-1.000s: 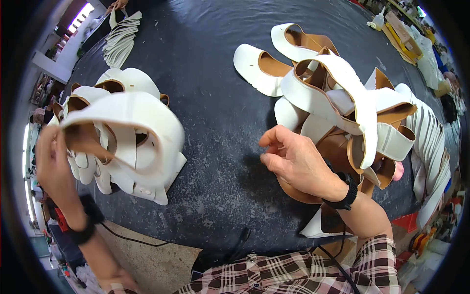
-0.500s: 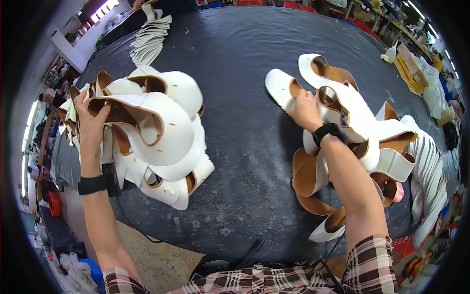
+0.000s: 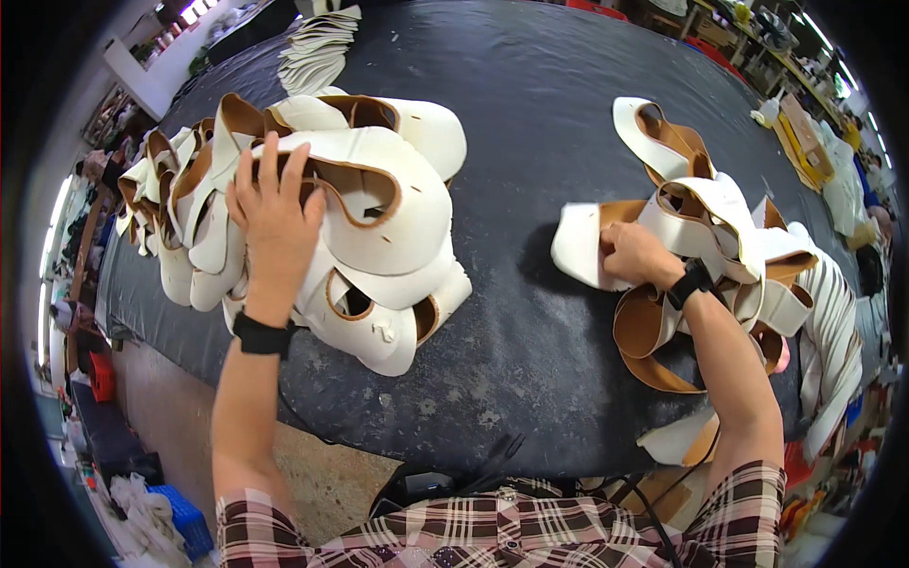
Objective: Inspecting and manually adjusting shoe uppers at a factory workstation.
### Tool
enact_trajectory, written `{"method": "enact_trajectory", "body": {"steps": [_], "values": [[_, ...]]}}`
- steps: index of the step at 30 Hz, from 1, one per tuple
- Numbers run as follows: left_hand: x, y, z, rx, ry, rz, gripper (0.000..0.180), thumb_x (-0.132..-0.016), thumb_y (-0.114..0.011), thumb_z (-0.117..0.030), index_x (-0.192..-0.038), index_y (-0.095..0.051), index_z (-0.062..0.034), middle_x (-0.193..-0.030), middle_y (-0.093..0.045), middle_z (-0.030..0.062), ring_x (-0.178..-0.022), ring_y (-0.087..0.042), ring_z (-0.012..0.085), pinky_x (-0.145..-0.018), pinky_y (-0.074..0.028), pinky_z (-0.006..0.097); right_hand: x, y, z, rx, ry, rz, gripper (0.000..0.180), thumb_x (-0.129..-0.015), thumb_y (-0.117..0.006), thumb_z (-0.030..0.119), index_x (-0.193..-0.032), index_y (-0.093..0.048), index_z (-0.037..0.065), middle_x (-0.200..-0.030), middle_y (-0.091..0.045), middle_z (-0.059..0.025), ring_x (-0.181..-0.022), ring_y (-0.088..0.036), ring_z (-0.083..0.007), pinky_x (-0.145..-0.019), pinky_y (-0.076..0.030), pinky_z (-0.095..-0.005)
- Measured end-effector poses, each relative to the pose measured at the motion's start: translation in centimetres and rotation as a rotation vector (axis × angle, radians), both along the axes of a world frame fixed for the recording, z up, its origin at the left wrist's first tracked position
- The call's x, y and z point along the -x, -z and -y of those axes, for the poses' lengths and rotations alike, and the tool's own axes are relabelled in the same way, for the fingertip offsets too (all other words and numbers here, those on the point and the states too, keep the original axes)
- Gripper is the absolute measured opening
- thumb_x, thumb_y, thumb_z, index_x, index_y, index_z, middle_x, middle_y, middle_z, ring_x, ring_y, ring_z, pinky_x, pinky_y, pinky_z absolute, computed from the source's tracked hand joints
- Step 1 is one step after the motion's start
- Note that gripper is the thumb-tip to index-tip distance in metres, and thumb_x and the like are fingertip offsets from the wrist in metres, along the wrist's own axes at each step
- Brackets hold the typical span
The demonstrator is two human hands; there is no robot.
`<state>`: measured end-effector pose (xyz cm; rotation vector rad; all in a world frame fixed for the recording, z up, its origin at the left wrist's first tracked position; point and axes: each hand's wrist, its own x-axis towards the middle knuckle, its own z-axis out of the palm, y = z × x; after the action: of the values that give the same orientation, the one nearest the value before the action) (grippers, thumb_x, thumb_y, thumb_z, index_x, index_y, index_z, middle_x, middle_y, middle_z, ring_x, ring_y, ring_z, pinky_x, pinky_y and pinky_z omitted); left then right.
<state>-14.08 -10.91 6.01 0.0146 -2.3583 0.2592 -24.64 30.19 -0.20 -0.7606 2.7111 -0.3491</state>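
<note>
Head view: left hand [image 3: 275, 222] lies flat, fingers spread, on left pile of cream, tan-lined leather shoe uppers [image 3: 379, 227]. Right hand [image 3: 636, 254] pinches cream strap piece [image 3: 579, 248] at right pile [image 3: 729, 256].

Heap of curled cream leather pieces with tan undersides [image 3: 379, 227], piled left of centre on the dark table, flat cream piece [image 3: 579, 248] right of centre, edging a second tangled heap [image 3: 739, 256]

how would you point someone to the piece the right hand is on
On the dark table, find the right-hand pile of white, tan-lined pieces. The right hand grips the piece at its left edge, lying flat on the table, unlike the curled ones.
</note>
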Motion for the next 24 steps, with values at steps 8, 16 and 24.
{"method": "enact_trajectory", "body": {"steps": [8,16,24], "values": [[5.9,0.7,7.9,0.145,0.028,0.083,0.052,-0.081,-0.057,-0.017,-0.132,-0.049,-0.0237,-0.131,-0.051,0.0084,-0.127,-0.038,0.0336,-0.105,-0.024,0.055,-12.3,-4.0,0.9,0.13,-0.295,0.187,0.015,-0.07,-0.052,0.007,-0.078,-0.063,0.001,-0.079,-0.064,-0.0175,-0.077,-0.063,-0.0337,-0.071,-0.05,-0.0421],[2.2,-3.2,0.0,0.119,0.066,-0.052,0.07,-0.071,-0.049,0.006,-0.136,-0.044,-0.0187,-0.132,-0.052,0.0036,-0.13,-0.04,0.0211,-0.108,-0.01,0.054,-14.8,-3.2,-0.9,0.106,-0.507,0.142,0.012,-0.079,-0.053,0.005,-0.087,-0.06,-0.001,-0.083,-0.06,-0.0138,-0.079,-0.062,-0.0307,-0.071,-0.051,-0.039],[-4.1,5.8,-22.2,-1.019,0.36,0.886,0.039,-0.083,-0.057,-0.012,-0.119,-0.049,0.0002,-0.098,-0.061,0.0204,-0.098,-0.058,0.0339,-0.087,-0.046,0.037,-16.2,-3.9,-0.8,0.274,-0.467,-0.37,0.036,-0.075,-0.054,0.009,-0.109,-0.052,-0.004,-0.104,-0.053,-0.0133,-0.097,-0.056,-0.0229,-0.083,-0.046,-0.0322]]}}
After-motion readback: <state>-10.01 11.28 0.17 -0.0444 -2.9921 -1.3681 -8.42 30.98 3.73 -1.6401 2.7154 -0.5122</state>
